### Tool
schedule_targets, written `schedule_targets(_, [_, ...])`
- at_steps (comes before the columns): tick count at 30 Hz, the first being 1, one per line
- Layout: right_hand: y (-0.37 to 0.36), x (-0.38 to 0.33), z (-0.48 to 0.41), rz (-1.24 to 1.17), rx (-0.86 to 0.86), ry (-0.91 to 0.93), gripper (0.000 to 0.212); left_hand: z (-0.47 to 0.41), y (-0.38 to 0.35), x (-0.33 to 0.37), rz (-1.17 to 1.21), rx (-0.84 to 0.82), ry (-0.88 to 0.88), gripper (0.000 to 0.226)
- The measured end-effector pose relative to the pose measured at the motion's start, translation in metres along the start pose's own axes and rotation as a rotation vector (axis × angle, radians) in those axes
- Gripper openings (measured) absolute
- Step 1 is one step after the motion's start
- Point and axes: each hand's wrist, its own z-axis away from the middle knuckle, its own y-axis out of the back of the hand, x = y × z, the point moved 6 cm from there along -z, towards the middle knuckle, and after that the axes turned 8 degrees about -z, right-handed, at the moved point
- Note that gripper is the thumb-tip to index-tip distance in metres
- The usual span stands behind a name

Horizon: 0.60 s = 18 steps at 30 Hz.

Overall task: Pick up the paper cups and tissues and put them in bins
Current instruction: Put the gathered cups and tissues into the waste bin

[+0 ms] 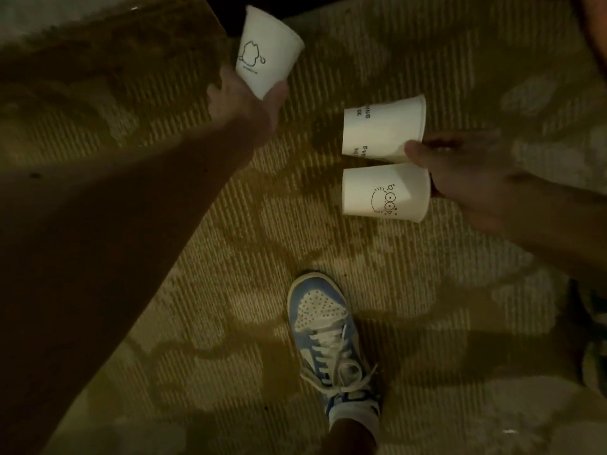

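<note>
**A:** How much room is there around the hands?

**B:** A fair bit; patterned carpet [230,257] lies open between the two arms and down to a blue-and-white shoe [325,339] near the bottom; a dim slanted surface [115,37] fills the top-left corner, its edge just beside the left hand [243,96]; a black strip [322,4] runs along the top.

**A:** And the cups?

**B:** All three are held up over the carpet; the left hand pinches the base of one paper cup [266,50], rim tilted up and away; the right hand [466,178] grips two by their rim ends, the lettered cup [381,129] just beside the face cup [384,192], both on their sides, bases pointing left.

**A:** What can't you make out?

**B:** The right fingers, hidden behind the rims; only the thumb shows, on the lettered cup; the lettering is partly cut off; shapes at the right edge are too dark and cropped to name.
</note>
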Motion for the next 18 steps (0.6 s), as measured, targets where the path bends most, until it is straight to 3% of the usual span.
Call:
schedule_targets(5, [0.012,0.012,0.009,-0.167,0.054,-0.121,0.018,0.019,-0.014,-0.003,0.060,-0.051,0.049,0.081])
schedule_targets(9, [0.028,0.012,0.043,-0.167,0.076,-0.145,0.018,0.102,-0.023,0.006,0.395,-0.169,0.199,0.040])
schedule_targets(11, [0.037,0.005,0.072,-0.176,0.069,-0.159,0.007,0.155,-0.023,0.016,0.561,-0.299,0.291,0.049])
schedule_targets(13, [0.044,-0.005,0.104,-0.179,0.061,-0.168,0.012,0.200,-0.015,0.032,0.659,-0.410,0.340,0.063])
schedule_targets(18, [0.047,-0.034,0.178,-0.174,0.039,-0.133,0.010,0.274,0.034,0.067,0.821,-0.553,0.225,0.045])
